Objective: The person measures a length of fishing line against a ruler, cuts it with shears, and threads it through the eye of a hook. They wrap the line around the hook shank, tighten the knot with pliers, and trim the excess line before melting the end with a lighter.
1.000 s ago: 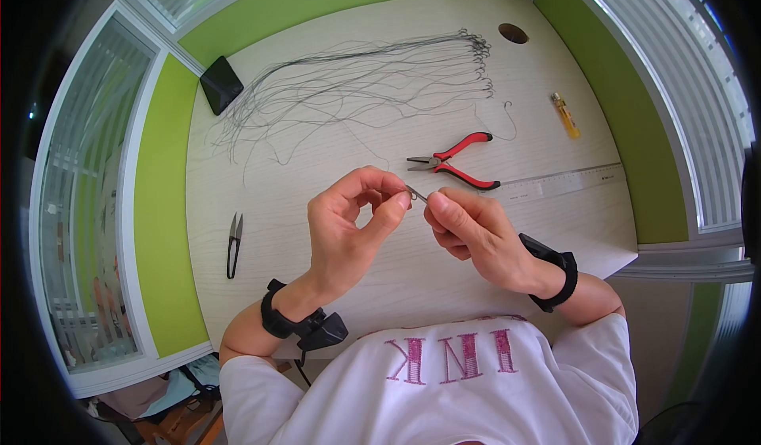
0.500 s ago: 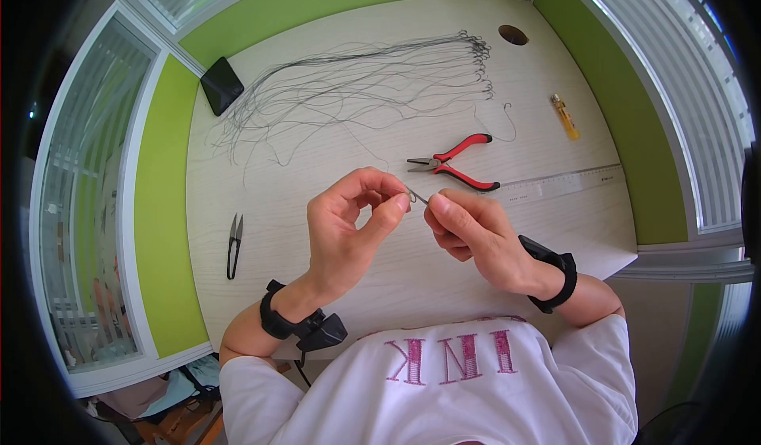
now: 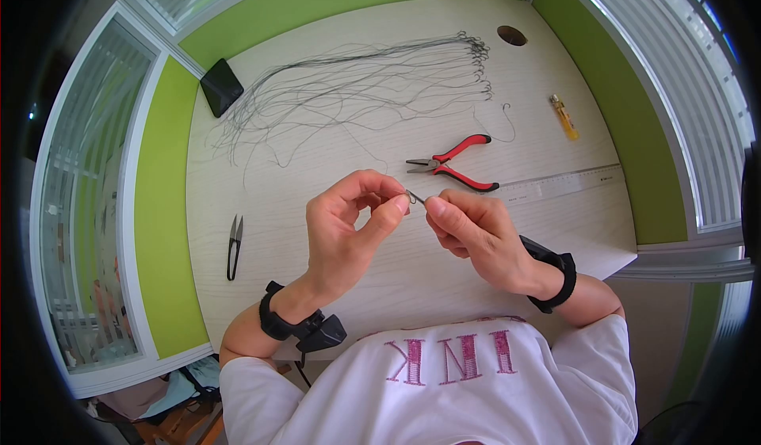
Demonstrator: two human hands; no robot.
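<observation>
Between thumb and index finger, my left hand (image 3: pixel 353 227) pinches a small dark metal hook (image 3: pixel 411 198). My right hand (image 3: pixel 479 235) is closed on a thin dark metal tool (image 3: pixel 420 200), whose tip meets the hook. Just beyond my hands, red-handled pliers (image 3: pixel 452 162) lie on the table with their jaws pointing left. A thin line with a hook at its end (image 3: pixel 506 112) lies above the pliers. Further back is a bundle of long thin lines (image 3: pixel 341 72), with many hooks (image 3: pixel 479 57) at its right end.
Small black scissors (image 3: pixel 235 247) lie on the left of the table (image 3: pixel 269 302). A black flat object (image 3: pixel 221 87) stands at the back left, a yellow tube (image 3: pixel 565 118) and a clear ruler (image 3: pixel 563 183) lie at the right. Green partitions (image 3: pixel 357 17) surround the table.
My right hand has shifted very slightly and its grip angle has changed a little. My left hand holds almost the same position.
</observation>
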